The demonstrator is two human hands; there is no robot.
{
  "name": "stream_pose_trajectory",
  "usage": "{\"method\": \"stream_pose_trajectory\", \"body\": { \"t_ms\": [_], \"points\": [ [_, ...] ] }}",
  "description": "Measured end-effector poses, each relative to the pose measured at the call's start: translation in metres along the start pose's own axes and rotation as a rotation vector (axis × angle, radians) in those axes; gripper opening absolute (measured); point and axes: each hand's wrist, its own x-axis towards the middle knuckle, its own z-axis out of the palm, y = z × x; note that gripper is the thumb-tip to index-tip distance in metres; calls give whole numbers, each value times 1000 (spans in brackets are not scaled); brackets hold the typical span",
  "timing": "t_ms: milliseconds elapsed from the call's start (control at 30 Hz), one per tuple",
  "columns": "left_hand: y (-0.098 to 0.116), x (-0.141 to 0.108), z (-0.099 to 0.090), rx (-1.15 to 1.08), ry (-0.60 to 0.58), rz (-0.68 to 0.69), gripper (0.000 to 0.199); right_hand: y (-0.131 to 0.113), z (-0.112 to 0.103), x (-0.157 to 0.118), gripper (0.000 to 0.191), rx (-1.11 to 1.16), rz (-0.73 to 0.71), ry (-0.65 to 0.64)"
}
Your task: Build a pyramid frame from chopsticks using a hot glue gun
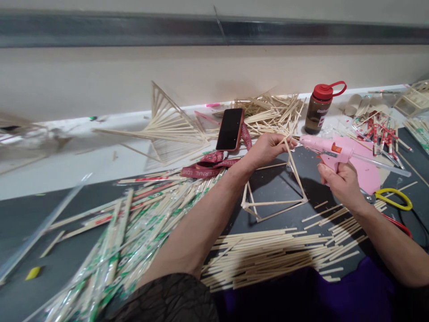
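Observation:
My right hand (342,181) is closed around the handle of a pink hot glue gun (330,147), a clear glue stick (382,164) jutting from its back. The gun's nozzle points left, close to the top of a frame of thin wooden sticks (276,203). At that upper corner my left hand (268,147) pinches the stick frame, fingers pressed together. The frame stands on the dark table surface, its lower bars forming a box-like base. Whether the nozzle touches the joint, I cannot tell.
Loose sticks (268,257) lie in front of the frame. Wrapped chopsticks (134,241) cover the left side. A phone (230,129), a bottle (318,109) and a fan-shaped stick model (170,120) stand behind. Yellow-handled scissors (395,197) lie right.

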Motion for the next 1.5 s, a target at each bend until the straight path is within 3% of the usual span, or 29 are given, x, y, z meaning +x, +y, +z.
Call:
{"method": "stream_pose_trajectory", "body": {
  "t_ms": [133,300,367,467,600,700,800,900,1033,1100,1133,1233,1300,1367,1500],
  "points": [
    [0,0,-1,-5,4,-12,22,2,2,0,36,89,15,-47],
    [-1,-1,-1,9,-3,-43,33,0,-9,-6,31,275,160,-80],
    [-1,-2,-2,28,20,-65,34,-1,-24,-6,34,315,198,-60],
    [-1,-2,-4,41,35,-83,33,6,-60,0,35,355,252,73],
    [-3,-2,-5,51,26,-79,32,36,-117,10,40,352,393,233],
    [-6,-2,-4,30,31,-74,31,65,-143,13,40,386,559,229],
    [-9,-1,-4,23,49,-78,30,87,-150,11,37,366,639,185],
    [-9,-1,-3,40,45,-88,29,95,-154,8,30,138,622,173],
    [-7,-1,-2,7,18,-68,32,86,-160,2,31,-782,362,167],
    [-6,-1,-1,10,14,-62,34,72,-150,1,25,-977,169,235],
    [-5,-2,-1,11,13,-61,35,63,-139,2,19,-937,70,225],
    [-4,-3,0,3,18,-61,36,29,-87,11,12,-477,-169,-94],
    [-3,-4,1,-7,22,-61,36,8,-44,21,14,-289,-237,-205],
    [-3,-5,1,-19,16,-55,36,-6,-6,31,11,-223,-276,-190],
    [-2,-5,-1,-10,-27,-22,38,-15,41,44,6,-203,-284,-152]
  ]
}}
